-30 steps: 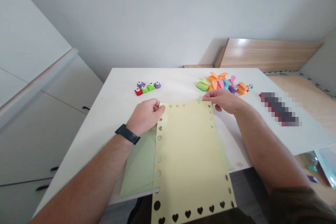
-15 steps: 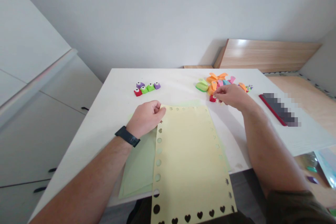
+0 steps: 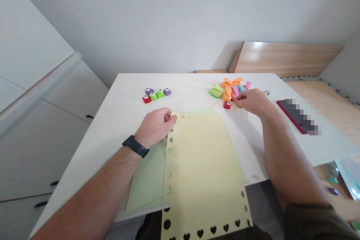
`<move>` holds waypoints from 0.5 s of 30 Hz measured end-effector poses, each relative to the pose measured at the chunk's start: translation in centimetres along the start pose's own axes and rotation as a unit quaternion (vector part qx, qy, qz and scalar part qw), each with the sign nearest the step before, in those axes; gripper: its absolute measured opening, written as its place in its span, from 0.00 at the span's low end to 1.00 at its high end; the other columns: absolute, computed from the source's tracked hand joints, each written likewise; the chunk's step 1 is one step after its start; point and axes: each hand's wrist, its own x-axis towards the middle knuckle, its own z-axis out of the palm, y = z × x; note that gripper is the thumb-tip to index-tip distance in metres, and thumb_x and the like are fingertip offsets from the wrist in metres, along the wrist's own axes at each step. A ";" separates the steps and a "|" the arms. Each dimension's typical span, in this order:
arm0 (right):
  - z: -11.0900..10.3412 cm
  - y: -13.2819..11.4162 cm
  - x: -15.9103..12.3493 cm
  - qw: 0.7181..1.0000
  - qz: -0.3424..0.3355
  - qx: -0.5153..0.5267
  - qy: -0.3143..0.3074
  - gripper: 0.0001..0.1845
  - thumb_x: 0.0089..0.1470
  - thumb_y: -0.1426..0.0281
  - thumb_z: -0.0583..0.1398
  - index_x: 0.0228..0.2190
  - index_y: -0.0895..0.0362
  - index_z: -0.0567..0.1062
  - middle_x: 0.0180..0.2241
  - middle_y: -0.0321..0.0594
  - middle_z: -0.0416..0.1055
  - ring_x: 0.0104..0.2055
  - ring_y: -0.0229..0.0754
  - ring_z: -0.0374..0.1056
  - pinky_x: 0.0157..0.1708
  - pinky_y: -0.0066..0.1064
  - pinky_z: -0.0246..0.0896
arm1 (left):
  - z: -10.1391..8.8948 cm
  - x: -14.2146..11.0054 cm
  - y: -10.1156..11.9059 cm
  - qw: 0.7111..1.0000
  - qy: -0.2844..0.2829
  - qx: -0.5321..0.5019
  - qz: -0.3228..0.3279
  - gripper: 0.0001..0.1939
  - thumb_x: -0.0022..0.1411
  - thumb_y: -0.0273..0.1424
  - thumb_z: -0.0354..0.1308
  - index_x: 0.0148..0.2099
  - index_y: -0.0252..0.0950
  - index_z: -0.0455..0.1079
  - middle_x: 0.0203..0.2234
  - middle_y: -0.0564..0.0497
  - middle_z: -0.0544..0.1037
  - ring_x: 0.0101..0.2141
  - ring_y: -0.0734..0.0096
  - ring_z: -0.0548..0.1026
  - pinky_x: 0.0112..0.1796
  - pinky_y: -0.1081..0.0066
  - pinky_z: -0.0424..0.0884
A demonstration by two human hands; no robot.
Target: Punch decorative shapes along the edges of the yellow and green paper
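The long, yellow sheet of paper [image 3: 204, 172] is in the middle of the frame. Its long side runs from the middle down to the bottom, and its low end sticks out past the front edge of the white table [image 3: 109, 120]. It has little holes cut near its edges: round ones on the left side and hearts along the bottom.

The left hand [image 3: 157, 123] has the top left corner of the yellow sheet pinched tight between its thumb and bent fingers. Pale green sheets of paper [image 3: 149, 176] lie under it, and some poke out on the left.

The right hand [image 3: 251, 101] is off the paper, up and to the right of the sheet's top right corner. Its thumb and pointing finger are close together. I can't tell if they have hold of anything. A small red plastic block with an eye-like top [image 3: 227, 105] sits just left of those fingertips, and the right hand is much nearer to it than the left. Just behind is a pile of bright plastic punches [image 3: 227, 93], orange, green, pink and blue.

At the lower right of the frame is a shiny, pale blue thing [image 3: 350, 174]. I can't tell if it is a bag, or what is in it.
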 end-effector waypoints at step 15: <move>2.4 -4.7 -2.7 0.971 -0.225 0.075 -0.015 0.19 0.58 0.67 0.56 0.49 0.54 0.80 0.27 0.36 0.77 0.26 0.37 0.67 0.30 0.30 0.56 | 0.1 0.2 -0.1 1.000 0.011 0.017 0.011 0.14 0.62 0.43 0.53 0.29 0.39 0.67 0.22 0.56 0.78 0.25 0.70 0.75 0.28 0.70 0.61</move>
